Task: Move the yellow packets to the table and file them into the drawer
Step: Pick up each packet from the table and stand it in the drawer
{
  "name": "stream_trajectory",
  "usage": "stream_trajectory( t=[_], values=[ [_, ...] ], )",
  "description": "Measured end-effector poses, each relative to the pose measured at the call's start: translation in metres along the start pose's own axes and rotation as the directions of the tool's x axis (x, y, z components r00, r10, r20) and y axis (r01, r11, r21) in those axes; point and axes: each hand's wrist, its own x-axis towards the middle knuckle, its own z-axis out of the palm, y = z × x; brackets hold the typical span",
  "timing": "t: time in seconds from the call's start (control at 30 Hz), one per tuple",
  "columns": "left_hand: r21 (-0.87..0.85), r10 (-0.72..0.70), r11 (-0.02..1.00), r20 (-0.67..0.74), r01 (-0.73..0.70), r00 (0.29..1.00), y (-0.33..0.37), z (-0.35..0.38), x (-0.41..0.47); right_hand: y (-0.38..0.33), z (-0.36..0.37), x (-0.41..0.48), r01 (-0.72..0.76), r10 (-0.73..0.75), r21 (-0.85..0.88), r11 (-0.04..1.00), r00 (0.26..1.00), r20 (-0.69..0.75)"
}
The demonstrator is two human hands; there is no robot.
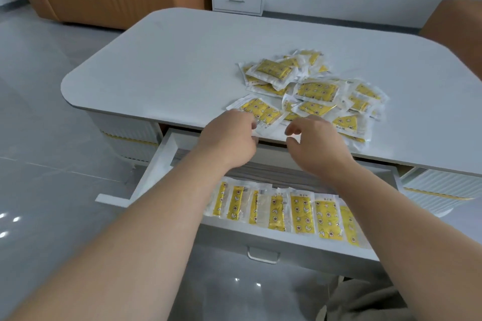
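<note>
Our yellow packets (313,88) lie heaped right of centre on the table (169,65), and more stand in a row in the open drawer (260,240) at lower centre. Our left hand (229,138) pinches the nearest packet (260,109) at the table's edge. Our right hand (317,143) is just beside it with fingers curled; we cannot tell whether they touch it.

A loose heap of yellow packets (317,91) lies on the pale table (169,60) near its front edge.
</note>
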Motion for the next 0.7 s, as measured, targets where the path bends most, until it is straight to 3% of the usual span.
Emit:
stream_trajectory(
  t=[0.13,0.2,0.3,0.37,0.57,0.7],
  values=[
    [0.116,0.122,0.987,-0.068,-0.114,0.990,0.030,0.016,0.009,0.024,-0.014,0.002,-0.107,0.106,-0.009,0.994,0.992,-0.073],
    [0.184,0.137,0.976,-0.095,-0.118,0.986,0.037,0.023,0.015,0.032,-0.020,0.005,-0.215,0.221,0.105,0.971,0.974,-0.055],
    [0.264,0.118,0.961,-0.109,-0.086,0.987,0.038,0.028,0.024,0.037,-0.027,0.011,-0.431,0.440,0.452,0.781,0.893,0.092],
    [0.299,0.099,0.952,-0.078,-0.071,0.992,0.035,0.033,0.031,0.040,-0.030,0.015,-0.505,0.500,0.583,0.637,0.846,0.187],
    [0.317,0.046,0.946,0.055,-0.061,0.997,0.025,0.046,0.035,0.039,-0.027,0.021,-0.503,0.488,0.749,0.431,0.828,0.276],
    [0.415,0.118,0.907,-0.082,-0.074,0.990,0.022,0.044,0.032,0.036,-0.025,0.027,-0.514,0.539,0.820,0.252,0.779,0.322]
  ],
)
